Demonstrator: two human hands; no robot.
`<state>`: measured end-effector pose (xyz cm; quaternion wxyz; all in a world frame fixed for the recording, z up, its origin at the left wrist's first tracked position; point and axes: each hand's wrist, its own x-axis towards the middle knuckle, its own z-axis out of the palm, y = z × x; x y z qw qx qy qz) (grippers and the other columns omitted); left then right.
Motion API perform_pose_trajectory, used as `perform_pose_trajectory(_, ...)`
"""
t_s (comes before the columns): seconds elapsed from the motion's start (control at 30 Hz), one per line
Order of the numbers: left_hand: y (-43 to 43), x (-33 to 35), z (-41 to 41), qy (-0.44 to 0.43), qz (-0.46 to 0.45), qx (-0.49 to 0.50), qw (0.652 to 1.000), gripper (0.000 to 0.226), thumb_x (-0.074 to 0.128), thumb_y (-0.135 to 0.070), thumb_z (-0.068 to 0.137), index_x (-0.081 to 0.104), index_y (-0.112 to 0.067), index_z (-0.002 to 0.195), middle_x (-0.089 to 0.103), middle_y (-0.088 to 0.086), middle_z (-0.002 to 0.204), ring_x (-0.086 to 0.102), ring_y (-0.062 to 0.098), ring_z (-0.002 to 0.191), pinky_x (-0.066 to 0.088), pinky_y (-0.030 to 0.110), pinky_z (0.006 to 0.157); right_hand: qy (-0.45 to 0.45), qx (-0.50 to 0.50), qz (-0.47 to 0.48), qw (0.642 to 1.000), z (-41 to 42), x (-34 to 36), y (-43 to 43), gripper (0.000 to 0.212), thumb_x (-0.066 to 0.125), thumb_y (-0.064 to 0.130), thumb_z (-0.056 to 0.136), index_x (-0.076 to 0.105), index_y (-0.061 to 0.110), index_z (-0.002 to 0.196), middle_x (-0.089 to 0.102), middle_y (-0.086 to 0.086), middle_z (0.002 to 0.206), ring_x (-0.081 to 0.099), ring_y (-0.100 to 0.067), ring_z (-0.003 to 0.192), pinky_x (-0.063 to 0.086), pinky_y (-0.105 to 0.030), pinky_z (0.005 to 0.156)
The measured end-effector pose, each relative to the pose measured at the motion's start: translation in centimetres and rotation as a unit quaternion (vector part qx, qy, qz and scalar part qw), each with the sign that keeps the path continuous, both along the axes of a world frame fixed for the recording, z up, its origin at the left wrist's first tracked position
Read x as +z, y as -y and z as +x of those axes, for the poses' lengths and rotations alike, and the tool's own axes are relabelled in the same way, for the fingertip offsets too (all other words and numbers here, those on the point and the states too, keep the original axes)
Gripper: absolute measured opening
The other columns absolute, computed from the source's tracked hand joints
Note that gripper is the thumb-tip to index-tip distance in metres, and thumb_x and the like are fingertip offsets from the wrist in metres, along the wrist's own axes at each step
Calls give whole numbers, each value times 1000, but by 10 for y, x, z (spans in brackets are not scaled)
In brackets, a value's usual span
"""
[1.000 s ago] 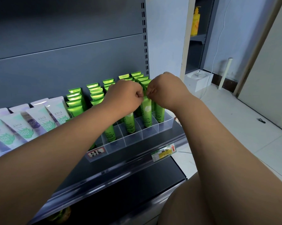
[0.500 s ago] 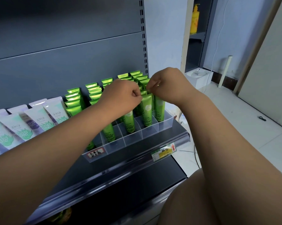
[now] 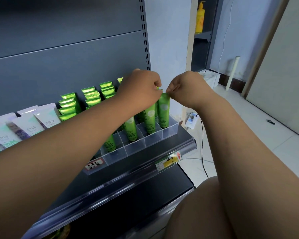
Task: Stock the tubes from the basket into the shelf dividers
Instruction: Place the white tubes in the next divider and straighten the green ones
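Tubes of green cream stand cap-down in rows on the dark shelf. They sit in the lanes of a clear divider tray, which keeps them facing forward without toppling. In the right-end lane the front tube is upright, and I judge I'm squaring it. My right hand pinches its crimped top. My left hand has its fingers curled tight at the neighbouring crimps; whether they grip one I cannot tell.
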<state>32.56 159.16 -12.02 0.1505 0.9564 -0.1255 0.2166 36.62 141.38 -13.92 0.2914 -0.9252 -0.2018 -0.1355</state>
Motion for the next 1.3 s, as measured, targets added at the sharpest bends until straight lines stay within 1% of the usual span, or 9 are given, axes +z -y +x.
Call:
perform_pose_trajectory(0.1, 9, 5, 3, -27, 63, 27, 997, 12, 63, -30, 92, 75, -28, 93, 72, -8, 99, 55, 24, 112, 49, 43, 93, 7, 11, 5, 1000, 2, -4, 1, 15, 70, 13, 87, 80, 24, 86, 76, 6, 87, 68, -14, 87, 55, -30, 83)
perform_pose_trajectory(0.2, 12, 7, 3, -24, 94, 45, 994, 16, 61, -24, 90, 76, -28, 89, 72, -7, 95, 59, 25, 108, 49, 43, 94, 12, 23, 14, 1000, 3, -5, 3, 14, 71, 12, 88, 80, 22, 88, 76, 5, 89, 68, -14, 87, 54, -30, 84)
perform_pose_trajectory(0.33, 13, 8, 2, -52, 77, 45, 995, 15, 64, -17, 85, 76, -26, 87, 72, -8, 91, 65, 23, 99, 52, 45, 93, 16, 30, 22, 999, 5, -7, 4, 14, 71, 9, 88, 80, 19, 91, 77, 2, 93, 69, -15, 90, 55, -33, 87)
perform_pose_trajectory(0.57, 11, 7, 6, -64, 50, 46, 996, 16, 61, -15, 84, 76, -22, 83, 72, -5, 92, 66, 25, 92, 56, 44, 87, 17, 31, 35, 999, 7, -9, 1, 15, 71, 9, 87, 80, 19, 91, 77, 4, 94, 69, -15, 92, 56, -35, 87)
perform_pose_trajectory(0.8, 10, 2, 7, -64, 44, 49, 996, 13, 62, -15, 79, 72, -23, 78, 69, -6, 84, 66, 24, 84, 58, 42, 81, 24, 29, 25, 999, 8, -7, -2, 14, 70, 9, 88, 81, 17, 93, 78, 2, 97, 69, -16, 93, 54, -31, 88)
perform_pose_trajectory(0.97, 12, 1, 6, -62, 38, 50, 996, 14, 61, -16, 82, 73, -23, 81, 69, -6, 86, 65, 23, 88, 57, 40, 80, 2, 7, 28, 1000, 8, -6, -3, 16, 68, 10, 87, 80, 20, 89, 77, 7, 93, 68, -13, 92, 56, -33, 87)
perform_pose_trajectory(1.17, 7, -4, 0, -57, -10, 39, 998, 6, 64, -28, 84, 68, -27, 80, 68, -7, 83, 65, 19, 88, 56, 42, 80, -15, 6, 31, 999, 3, -4, -6, 23, 66, 7, 83, 80, 25, 86, 76, 11, 90, 67, -10, 92, 54, -26, 84)
perform_pose_trajectory(1.23, -2, -5, -6, -38, -22, 37, 998, 8, 63, -33, 85, 68, -26, 82, 68, -8, 83, 64, 18, 87, 56, 42, 79, -21, 12, 30, 999, 1, -2, -5, 25, 65, 7, 82, 80, 26, 87, 74, 13, 87, 67, -9, 91, 51, -22, 81)
perform_pose_trajectory(1.3, -15, -4, -17, -17, -18, 43, 999, 11, 62, -35, 89, 68, -26, 87, 69, -10, 86, 62, 20, 92, 54, 41, 81, -35, 14, 33, 999, -4, 0, -4, 26, 65, 6, 81, 79, 26, 88, 70, 17, 81, 66, -7, 89, 51, -22, 81)
